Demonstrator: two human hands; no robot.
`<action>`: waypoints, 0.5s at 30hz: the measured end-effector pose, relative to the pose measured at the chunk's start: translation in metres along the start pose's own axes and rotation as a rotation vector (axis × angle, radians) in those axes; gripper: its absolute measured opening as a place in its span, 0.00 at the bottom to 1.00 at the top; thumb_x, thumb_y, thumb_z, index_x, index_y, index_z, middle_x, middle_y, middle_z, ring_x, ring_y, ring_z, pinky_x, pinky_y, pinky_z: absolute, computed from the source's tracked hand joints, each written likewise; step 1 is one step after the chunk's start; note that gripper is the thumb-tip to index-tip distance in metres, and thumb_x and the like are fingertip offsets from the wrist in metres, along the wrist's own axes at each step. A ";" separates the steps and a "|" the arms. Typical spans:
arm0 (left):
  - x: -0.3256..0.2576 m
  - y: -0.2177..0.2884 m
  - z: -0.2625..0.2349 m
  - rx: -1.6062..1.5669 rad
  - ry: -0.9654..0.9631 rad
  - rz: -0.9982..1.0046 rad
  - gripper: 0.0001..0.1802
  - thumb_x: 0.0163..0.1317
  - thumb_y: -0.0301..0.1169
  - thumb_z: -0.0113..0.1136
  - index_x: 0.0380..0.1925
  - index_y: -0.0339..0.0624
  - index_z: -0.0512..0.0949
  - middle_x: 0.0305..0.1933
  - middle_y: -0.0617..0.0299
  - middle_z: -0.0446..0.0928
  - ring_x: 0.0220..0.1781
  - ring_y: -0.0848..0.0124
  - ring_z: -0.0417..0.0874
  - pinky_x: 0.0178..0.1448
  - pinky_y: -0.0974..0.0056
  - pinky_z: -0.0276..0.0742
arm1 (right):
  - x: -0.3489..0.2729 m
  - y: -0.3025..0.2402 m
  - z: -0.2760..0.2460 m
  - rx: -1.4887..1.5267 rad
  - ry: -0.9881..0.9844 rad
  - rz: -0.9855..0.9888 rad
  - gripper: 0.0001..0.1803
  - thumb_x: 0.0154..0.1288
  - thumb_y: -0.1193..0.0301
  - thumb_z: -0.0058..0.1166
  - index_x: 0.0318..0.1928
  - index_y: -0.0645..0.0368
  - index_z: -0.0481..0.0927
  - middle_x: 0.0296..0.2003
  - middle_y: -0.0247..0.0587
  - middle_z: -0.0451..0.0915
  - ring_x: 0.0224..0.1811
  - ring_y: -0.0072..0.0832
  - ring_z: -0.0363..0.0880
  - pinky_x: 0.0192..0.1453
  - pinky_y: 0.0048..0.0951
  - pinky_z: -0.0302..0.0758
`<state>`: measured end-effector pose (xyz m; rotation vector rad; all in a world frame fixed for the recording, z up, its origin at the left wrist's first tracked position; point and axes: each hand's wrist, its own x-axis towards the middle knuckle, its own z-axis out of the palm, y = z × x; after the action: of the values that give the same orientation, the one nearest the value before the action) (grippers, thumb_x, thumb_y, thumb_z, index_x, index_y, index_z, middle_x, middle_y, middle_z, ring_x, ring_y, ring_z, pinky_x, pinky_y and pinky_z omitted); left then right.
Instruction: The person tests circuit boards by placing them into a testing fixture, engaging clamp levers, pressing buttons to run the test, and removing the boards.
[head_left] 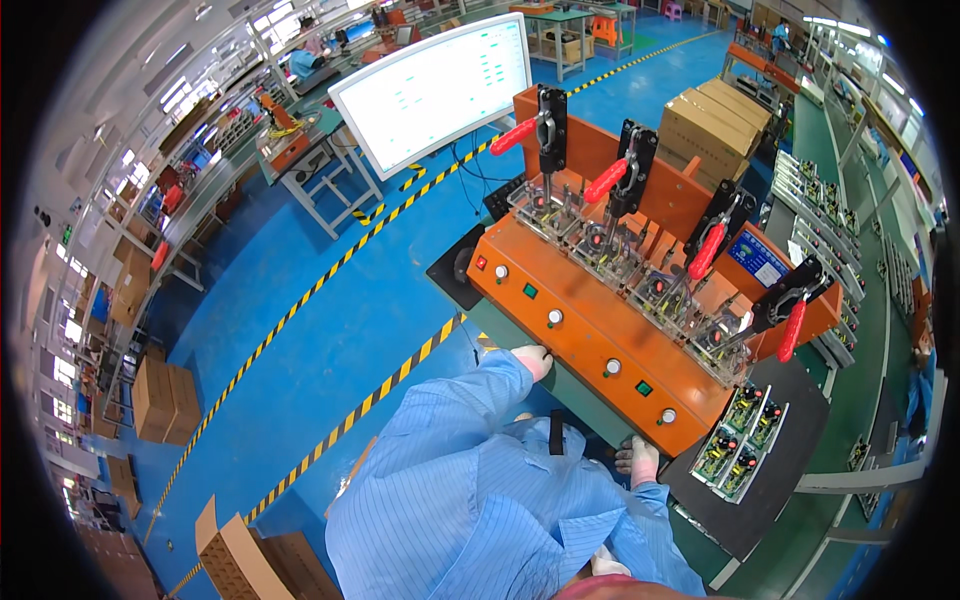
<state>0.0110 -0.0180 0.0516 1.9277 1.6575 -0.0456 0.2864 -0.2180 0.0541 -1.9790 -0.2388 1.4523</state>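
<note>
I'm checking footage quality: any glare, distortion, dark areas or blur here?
Head view: the monitor is blown out nearly white; head view: the striped floor tape bows with fisheye distortion; head view: the corners fall to black; head view: the orange fixture looks fairly sharp.

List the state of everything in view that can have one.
Monitor: on, screen bright
Leftmost red handle: angled out to picture left
Rightmost red handle: pointing down
Circuit boards: lying on black mat
Left hand: by front of orange fixture, nothing visible in it
Right hand: same, near fixture's right end
Lower-left carton: open
</note>
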 end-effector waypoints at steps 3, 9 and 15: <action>-0.002 0.003 -0.003 0.008 -0.017 -0.017 0.22 0.65 0.43 0.41 0.46 0.42 0.79 0.50 0.53 0.80 0.52 0.49 0.77 0.57 0.56 0.71 | 0.001 0.002 -0.001 -0.004 -0.008 -0.006 0.21 0.68 0.62 0.40 0.35 0.69 0.78 0.23 0.51 0.80 0.17 0.39 0.77 0.22 0.34 0.77; -0.001 0.000 0.001 0.013 -0.001 -0.023 0.23 0.65 0.44 0.41 0.45 0.41 0.79 0.49 0.53 0.81 0.51 0.49 0.78 0.56 0.55 0.71 | -0.009 -0.006 0.002 -0.011 0.012 -0.004 0.21 0.68 0.62 0.40 0.35 0.69 0.78 0.24 0.51 0.80 0.17 0.39 0.77 0.23 0.33 0.77; -0.005 0.005 -0.005 0.017 -0.008 -0.033 0.23 0.65 0.44 0.41 0.44 0.41 0.80 0.48 0.53 0.81 0.50 0.49 0.78 0.56 0.55 0.72 | -0.009 -0.005 0.002 -0.013 0.030 0.002 0.21 0.68 0.62 0.41 0.35 0.69 0.78 0.24 0.51 0.80 0.17 0.39 0.77 0.24 0.33 0.77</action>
<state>0.0128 -0.0201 0.0594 1.9099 1.6887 -0.0801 0.2826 -0.2178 0.0638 -2.0098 -0.2337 1.4248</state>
